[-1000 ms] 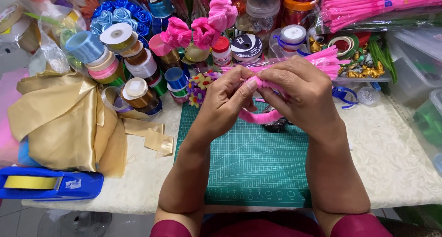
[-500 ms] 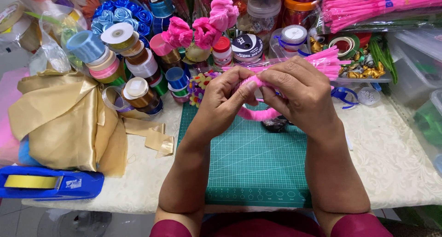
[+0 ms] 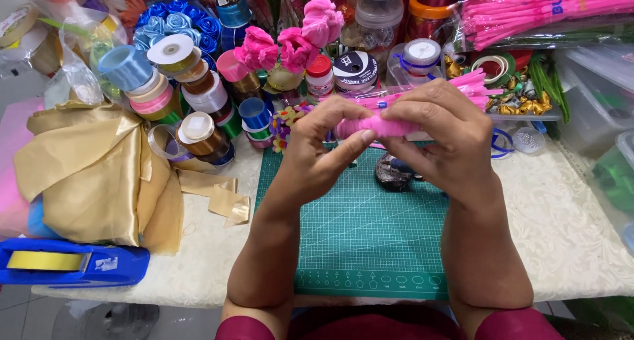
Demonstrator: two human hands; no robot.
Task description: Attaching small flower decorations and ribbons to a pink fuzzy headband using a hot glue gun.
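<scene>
My left hand (image 3: 323,148) and my right hand (image 3: 439,138) are raised together over the far end of a green cutting mat (image 3: 366,241). Both pinch a rolled pink ribbon piece (image 3: 380,124) between thumbs and fingertips, so most of it is hidden by the fingers. A small dark round object (image 3: 394,171) lies on the mat just under my right hand.
Several ribbon spools (image 3: 188,82) crowd the back left beside gold fabric (image 3: 99,168). Pink ribbon roses (image 3: 290,39) and jars stand at the back. A bag of pink sticks (image 3: 528,13) lies back right. A blue tape dispenser (image 3: 66,261) sits near left. Plastic bins (image 3: 607,115) line the right.
The loose pink loop that hung below my hands is gone from view. Only the tight pink roll shows between my fingertips. Both hands stay in nearly the same place.
</scene>
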